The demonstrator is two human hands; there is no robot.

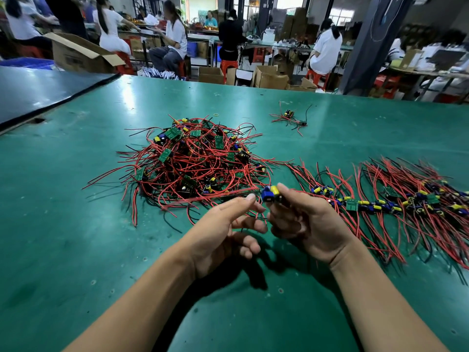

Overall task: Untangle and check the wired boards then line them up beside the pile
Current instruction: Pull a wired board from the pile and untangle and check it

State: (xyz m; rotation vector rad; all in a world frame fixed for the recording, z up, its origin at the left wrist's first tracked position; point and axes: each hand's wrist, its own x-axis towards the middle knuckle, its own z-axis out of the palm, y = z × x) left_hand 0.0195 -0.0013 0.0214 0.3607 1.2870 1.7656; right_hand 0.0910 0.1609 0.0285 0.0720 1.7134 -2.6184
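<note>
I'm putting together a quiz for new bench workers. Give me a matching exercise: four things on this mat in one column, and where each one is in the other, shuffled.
Things
1. tangled pile
2. lined-up row
3. small stray bundle
4. board with blue and yellow parts

Places
a. far side of the green mat, apart from the rest
b. pinched in the right hand
c. middle of the mat
d. right of the pile, towards the mat's right edge

Pairs: 1-c, 2-d, 3-a, 4-b
</note>
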